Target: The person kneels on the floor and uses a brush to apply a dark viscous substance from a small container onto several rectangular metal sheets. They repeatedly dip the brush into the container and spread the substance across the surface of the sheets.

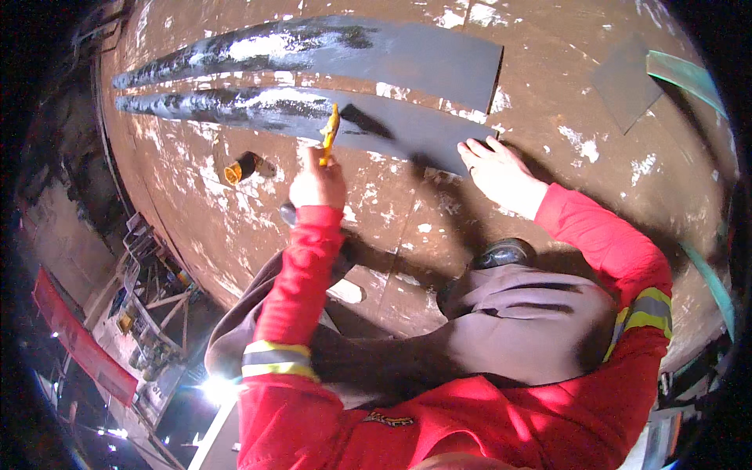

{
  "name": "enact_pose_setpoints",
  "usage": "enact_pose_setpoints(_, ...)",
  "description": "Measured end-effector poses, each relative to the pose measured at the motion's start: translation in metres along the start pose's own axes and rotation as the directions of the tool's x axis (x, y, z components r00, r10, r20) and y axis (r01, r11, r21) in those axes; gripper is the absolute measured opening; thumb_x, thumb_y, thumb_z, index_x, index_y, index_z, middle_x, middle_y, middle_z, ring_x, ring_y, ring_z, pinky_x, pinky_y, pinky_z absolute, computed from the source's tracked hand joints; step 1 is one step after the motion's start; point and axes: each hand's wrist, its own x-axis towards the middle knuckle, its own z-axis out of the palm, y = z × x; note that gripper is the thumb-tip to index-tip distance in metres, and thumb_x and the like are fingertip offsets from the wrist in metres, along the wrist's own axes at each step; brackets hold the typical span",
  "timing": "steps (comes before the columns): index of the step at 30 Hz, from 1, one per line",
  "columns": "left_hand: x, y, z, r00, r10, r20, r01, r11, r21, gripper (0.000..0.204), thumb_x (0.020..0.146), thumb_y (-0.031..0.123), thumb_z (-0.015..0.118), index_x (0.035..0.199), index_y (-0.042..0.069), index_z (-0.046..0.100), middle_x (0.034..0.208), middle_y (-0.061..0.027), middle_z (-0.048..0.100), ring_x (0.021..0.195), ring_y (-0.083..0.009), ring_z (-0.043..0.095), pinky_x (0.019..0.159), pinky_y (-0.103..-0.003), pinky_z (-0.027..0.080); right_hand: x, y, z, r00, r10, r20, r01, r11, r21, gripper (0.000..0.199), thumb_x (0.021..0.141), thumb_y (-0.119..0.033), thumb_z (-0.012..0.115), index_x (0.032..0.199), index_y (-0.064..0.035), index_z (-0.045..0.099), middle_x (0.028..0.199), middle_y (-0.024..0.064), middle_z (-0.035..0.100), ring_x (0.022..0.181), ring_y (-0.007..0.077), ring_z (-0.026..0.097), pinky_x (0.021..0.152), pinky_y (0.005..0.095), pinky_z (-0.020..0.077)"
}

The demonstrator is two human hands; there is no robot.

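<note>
My left hand (pixel 317 186) is closed around a slim yellow hand tool (pixel 330 131), held over the nearer of two long grey strips (pixel 427 142). Its exact kind is unclear. Glossy black wet-looking patches cover much of that strip's left part. Fingers outstretched, my right hand (pixel 501 174) rests flat at the strip's right end. Beyond it, and roughly alongside, lies the second grey strip (pixel 439 59), also glossy black toward its tapering left end. A small dark cup (pixel 246 164) with a yellow-orange inside lies left of my left hand.
Beneath the strips is a worn brown surface (pixel 392 204) with white flecks. A grey square piece (pixel 627 86) and a green strip (pixel 683 74) lie at the far right. My knees and dark boot (pixel 505 252) are close by. Past the left edge are metal frames and a red beam (pixel 82 337).
</note>
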Motion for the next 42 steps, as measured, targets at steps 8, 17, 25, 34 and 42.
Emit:
enact_pose_setpoints(8,-0.061,0.096,0.056,0.979,0.038,0.2,-0.051,0.997,0.062,0.033,0.082,0.02,0.055,0.11,0.005,0.043,0.07,-0.015,0.061,0.058,-0.0331,0.062,0.049,-0.045,0.047,-0.003,0.003,-0.006,0.994,-0.001,0.107,-0.006,0.997,0.072,0.039,0.083,-0.015,0.048,0.117,0.0025,0.057,0.143,0.0133,0.036,0.133,0.0256,0.033,0.107,0.0459,0.03)
enact_pose_setpoints(17,0.014,-0.035,0.023,0.999,-0.034,-0.04,0.031,0.997,-0.07,0.015,0.077,0.026,0.066,0.083,0.014,0.06,0.072,-0.0149,0.066,0.067,-0.037,0.064,0.059,-0.045,0.051,-0.005,0.012,-0.002,0.998,-0.032,0.046,0.026,0.992,0.125,0.039,0.082,-0.017,0.049,0.114,0.0025,0.06,0.145,0.0128,0.033,0.135,0.0247,0.031,0.109,0.0478,0.0275)
enact_pose_setpoints(25,0.014,-0.006,0.038,0.994,0.107,0.007,-0.106,0.971,0.215,0.02,0.082,0.028,0.059,0.099,0.018,0.054,0.06,-0.0163,0.061,0.057,-0.0374,0.062,0.051,-0.048,0.049,-0.005,0.008,-0.006,0.999,-0.046,-0.007,0.046,0.996,0.075,0.034,0.081,-0.018,0.051,0.107,0.0006,0.064,0.143,0.0132,0.036,0.132,0.0248,0.035,0.105,0.0482,0.0315)
enact_pose_setpoints(34,0.032,-0.024,0.003,0.968,0.151,0.201,-0.081,0.943,-0.322,0.024,0.075,0.022,0.074,0.079,0.003,0.06,0.07,-0.0136,0.066,0.062,-0.0178,0.064,0.056,-0.031,0.049,-0.002,0.002,-0.011,0.999,0.022,0.048,-0.03,0.984,0.177,0.041,0.088,-0.011,0.041,0.123,0.0069,0.05,0.142,0.0141,0.038,0.132,0.0269,0.034,0.106,0.0495,0.0299)
enact_pose_setpoints(42,0.064,-0.106,-0.004,0.967,-0.237,-0.095,0.25,0.954,0.163,0.021,0.076,0.031,0.067,0.082,0.012,0.06,0.074,-0.0141,0.066,0.071,-0.0342,0.064,0.063,-0.042,0.051,0.002,-0.001,-0.02,0.996,0.08,0.026,-0.083,0.982,0.167,0.038,0.088,-0.01,0.042,0.121,0.0066,0.053,0.14,0.0126,0.041,0.13,0.0253,0.037,0.106,0.0466,0.0306)
